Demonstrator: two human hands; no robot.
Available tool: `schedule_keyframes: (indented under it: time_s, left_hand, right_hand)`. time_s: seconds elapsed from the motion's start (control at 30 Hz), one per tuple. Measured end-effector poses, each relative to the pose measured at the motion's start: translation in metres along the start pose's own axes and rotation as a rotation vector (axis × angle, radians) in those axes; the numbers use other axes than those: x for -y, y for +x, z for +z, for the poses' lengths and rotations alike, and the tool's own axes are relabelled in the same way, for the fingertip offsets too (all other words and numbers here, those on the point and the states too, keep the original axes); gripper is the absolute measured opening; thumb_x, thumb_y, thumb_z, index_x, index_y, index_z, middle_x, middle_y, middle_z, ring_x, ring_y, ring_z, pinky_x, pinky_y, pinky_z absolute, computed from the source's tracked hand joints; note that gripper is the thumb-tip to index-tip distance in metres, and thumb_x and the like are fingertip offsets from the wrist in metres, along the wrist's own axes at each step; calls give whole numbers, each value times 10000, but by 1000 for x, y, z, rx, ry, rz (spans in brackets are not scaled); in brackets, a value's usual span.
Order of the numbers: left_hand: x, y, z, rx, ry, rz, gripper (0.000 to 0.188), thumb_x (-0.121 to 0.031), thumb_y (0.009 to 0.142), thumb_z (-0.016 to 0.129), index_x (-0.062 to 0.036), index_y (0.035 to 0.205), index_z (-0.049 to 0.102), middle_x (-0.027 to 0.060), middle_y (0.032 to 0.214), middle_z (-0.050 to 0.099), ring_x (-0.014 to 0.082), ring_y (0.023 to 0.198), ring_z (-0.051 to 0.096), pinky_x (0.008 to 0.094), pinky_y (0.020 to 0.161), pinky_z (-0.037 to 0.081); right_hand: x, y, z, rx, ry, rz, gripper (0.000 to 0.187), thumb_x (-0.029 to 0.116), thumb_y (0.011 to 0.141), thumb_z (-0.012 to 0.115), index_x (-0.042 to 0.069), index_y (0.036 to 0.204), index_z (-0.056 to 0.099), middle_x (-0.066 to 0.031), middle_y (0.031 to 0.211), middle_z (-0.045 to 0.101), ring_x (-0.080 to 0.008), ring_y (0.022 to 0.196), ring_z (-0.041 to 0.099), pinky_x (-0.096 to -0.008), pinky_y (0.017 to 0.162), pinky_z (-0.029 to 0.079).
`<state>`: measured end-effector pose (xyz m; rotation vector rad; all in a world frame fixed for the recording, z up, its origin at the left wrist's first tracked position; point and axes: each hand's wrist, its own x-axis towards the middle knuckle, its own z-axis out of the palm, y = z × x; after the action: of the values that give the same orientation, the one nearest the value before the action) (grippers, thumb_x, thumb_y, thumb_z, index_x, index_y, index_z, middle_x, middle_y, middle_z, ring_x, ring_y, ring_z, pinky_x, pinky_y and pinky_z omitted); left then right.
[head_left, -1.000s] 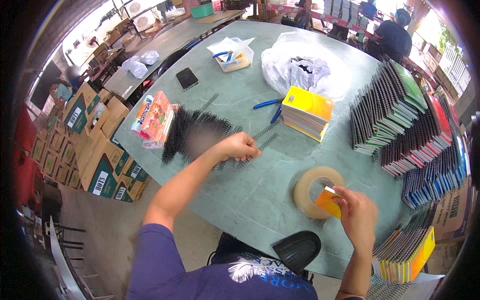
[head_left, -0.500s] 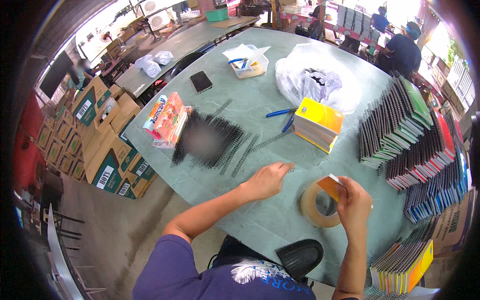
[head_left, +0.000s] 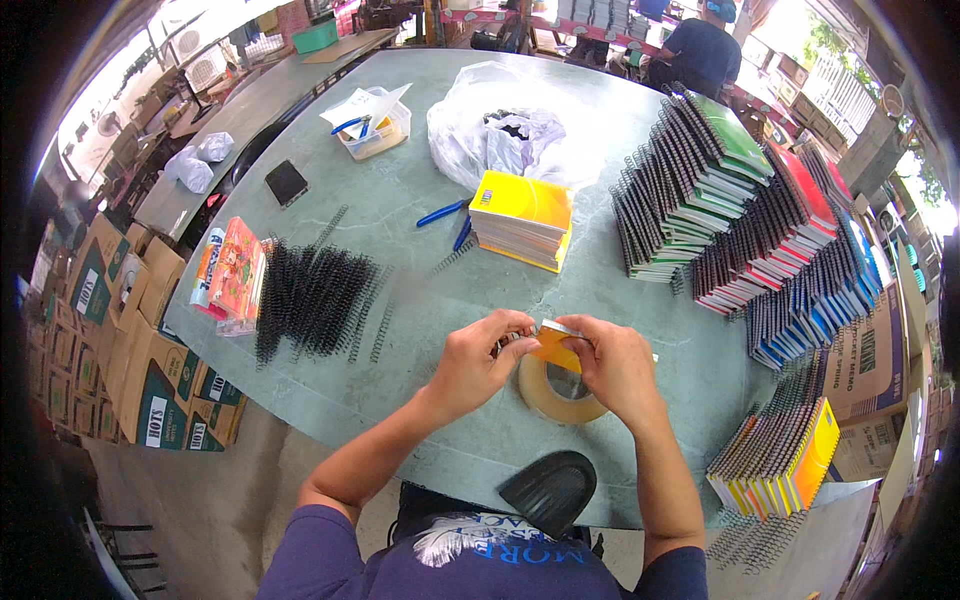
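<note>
My right hand (head_left: 622,372) is closed round a small memo pad with an orange-yellow cover (head_left: 552,348), its white edge turned up. My left hand (head_left: 470,362) meets it from the other side, fingers pinched on what looks like a dark spiral binding coil (head_left: 498,347), mostly hidden by the fingers. Under the pad, a wide roll of clear tape (head_left: 560,404) lies flat on the table. Farther off stands a stack of yellow-covered pads (head_left: 522,222), with blue-handled pliers (head_left: 442,214) beside it. To the left lies a heap of black spiral coils (head_left: 312,300).
Rows of spiral-bound memo pads with green (head_left: 735,140), red (head_left: 800,185) and yellow (head_left: 818,455) covers line the right side. A white plastic bag (head_left: 475,135), a tub (head_left: 385,138), a phone (head_left: 286,183) and a colourful pack (head_left: 240,270) sit farther away. Cartons (head_left: 150,370) stand left.
My left hand has moved right to the pad's edge. My right hand has brought the pad up and left to meet it. The whole view has turned to the right.
</note>
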<state>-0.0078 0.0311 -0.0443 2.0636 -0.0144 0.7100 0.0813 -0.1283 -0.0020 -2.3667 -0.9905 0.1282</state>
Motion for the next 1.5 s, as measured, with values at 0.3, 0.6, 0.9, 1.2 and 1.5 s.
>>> schedule_keyframes:
  time_s: [0.3,0.6,0.9,1.2,1.5]
  left_hand:
    - [5,3,4,-132,214,266,163,-36,771,672,-28,931,640,122,829,636,271,765,606,350,669,491]
    - [13,9,-23,192,169,70,237,-183,792,660,-57,978,586,132,836,597,337,828,587,399,688,486]
    - [-3,10,-39,313,157,-37,341,-376,849,588,-61,973,543,135,883,590,346,827,594,424,700,473]
    - [0,9,-36,321,234,66,273,-305,841,601,-55,939,556,137,840,557,329,826,572,416,734,466]
    - [-33,-60,29,727,565,220,374,-384,800,592,-61,987,567,127,944,570,270,852,580,388,635,468]
  right_hand:
    - [0,-6,1,-14,32,-113,263,66,781,591,130,1030,645,-100,882,662,-304,768,628,-390,672,494]
    - [-1,-7,22,-174,-98,-279,185,88,775,587,117,955,619,-48,911,644,-259,812,621,-394,681,456]
    - [-3,-12,30,-245,101,-217,136,40,775,619,51,903,572,-125,888,614,-312,758,593,-375,687,462]
    - [11,-14,26,-258,284,-228,158,-45,762,597,11,906,564,-146,853,607,-295,788,603,-357,707,479]
    - [20,-14,18,-257,171,-227,122,16,794,607,21,915,599,-144,836,605,-311,783,588,-365,675,466]
